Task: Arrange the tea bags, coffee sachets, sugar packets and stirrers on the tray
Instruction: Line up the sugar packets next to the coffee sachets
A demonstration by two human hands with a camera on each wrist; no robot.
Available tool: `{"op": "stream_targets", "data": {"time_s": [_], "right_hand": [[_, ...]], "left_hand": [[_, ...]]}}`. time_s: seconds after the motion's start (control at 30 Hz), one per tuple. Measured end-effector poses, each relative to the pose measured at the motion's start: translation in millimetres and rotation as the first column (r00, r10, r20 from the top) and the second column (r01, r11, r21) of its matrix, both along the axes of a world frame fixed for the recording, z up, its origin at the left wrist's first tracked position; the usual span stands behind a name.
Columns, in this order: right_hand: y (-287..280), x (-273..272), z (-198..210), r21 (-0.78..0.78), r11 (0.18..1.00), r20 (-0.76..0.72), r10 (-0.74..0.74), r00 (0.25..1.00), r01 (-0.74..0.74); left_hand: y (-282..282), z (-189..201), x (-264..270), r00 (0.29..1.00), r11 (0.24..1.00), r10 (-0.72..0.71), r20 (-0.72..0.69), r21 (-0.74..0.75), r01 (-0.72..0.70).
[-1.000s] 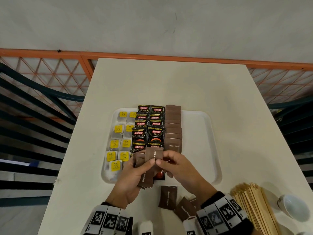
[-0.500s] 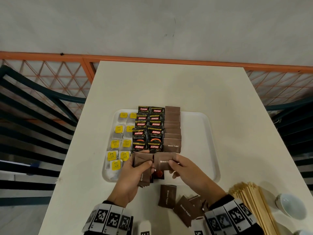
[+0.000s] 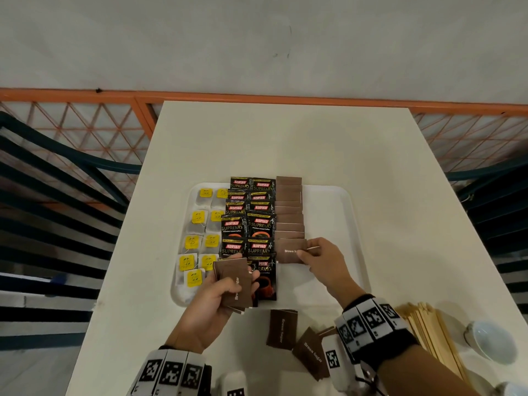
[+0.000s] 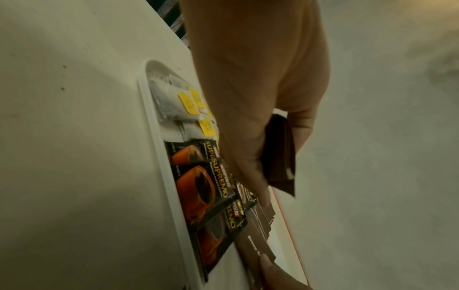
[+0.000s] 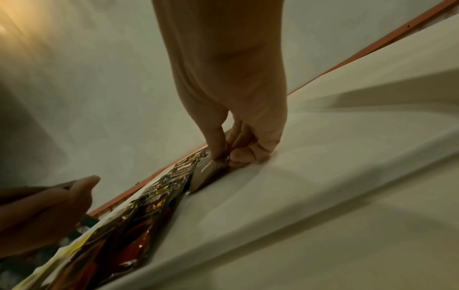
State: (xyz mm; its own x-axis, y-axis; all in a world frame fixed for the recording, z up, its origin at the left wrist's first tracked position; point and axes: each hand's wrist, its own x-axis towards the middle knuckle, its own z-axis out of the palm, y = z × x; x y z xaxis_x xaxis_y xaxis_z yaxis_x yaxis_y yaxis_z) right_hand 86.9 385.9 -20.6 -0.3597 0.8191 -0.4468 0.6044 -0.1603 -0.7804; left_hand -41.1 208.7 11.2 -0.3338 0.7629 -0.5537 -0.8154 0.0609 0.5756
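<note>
A white tray holds tea bags with yellow tags at its left, black coffee sachets in the middle and a column of brown sugar packets beside them. My left hand grips a small stack of brown sugar packets over the tray's near left part. My right hand pinches one sugar packet and holds it down at the near end of the sugar column. Wooden stirrers lie on the table at the near right.
Loose sugar packets lie on the table in front of the tray. A white cup lies beside the stirrers at the far right. The tray's right half is bare. An orange railing runs behind the table.
My right hand took one sugar packet from the left hand's stack and carried it right and forward onto the sugar column. The left hand stayed with the stack.
</note>
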Motion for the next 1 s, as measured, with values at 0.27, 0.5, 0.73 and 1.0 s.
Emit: {"op": "stream_targets", "data": {"time_s": [0.27,0.5,0.73,1.0], "right_hand": [[-12.8,-4.6,8.2,0.236,0.970,0.105,0.025,0.994,-0.049],[-49.4,-7.1,52.1,-0.034,0.865,-0.095,0.496,0.863,-0.500],[-54.2,-6.8,52.8,-0.116,0.910,-0.334,0.341,0.879,-0.397],[-48.4,10.6,51.5,0.386,0.881,-0.245,0.384,0.890,-0.274]], "left_hand": [[1.8,0.6,-0.8,0.991,0.999,-0.009,-0.136,-0.038,0.004],[10.5,2.9,5.3,0.968,0.997,0.073,-0.239,-0.017,-0.080],[10.1,3.5,11.4,0.956,0.996,0.076,-0.284,-0.027,-0.087],[7.4,2.4,14.1,0.979,0.999,0.024,-0.203,-0.021,-0.029]]}}
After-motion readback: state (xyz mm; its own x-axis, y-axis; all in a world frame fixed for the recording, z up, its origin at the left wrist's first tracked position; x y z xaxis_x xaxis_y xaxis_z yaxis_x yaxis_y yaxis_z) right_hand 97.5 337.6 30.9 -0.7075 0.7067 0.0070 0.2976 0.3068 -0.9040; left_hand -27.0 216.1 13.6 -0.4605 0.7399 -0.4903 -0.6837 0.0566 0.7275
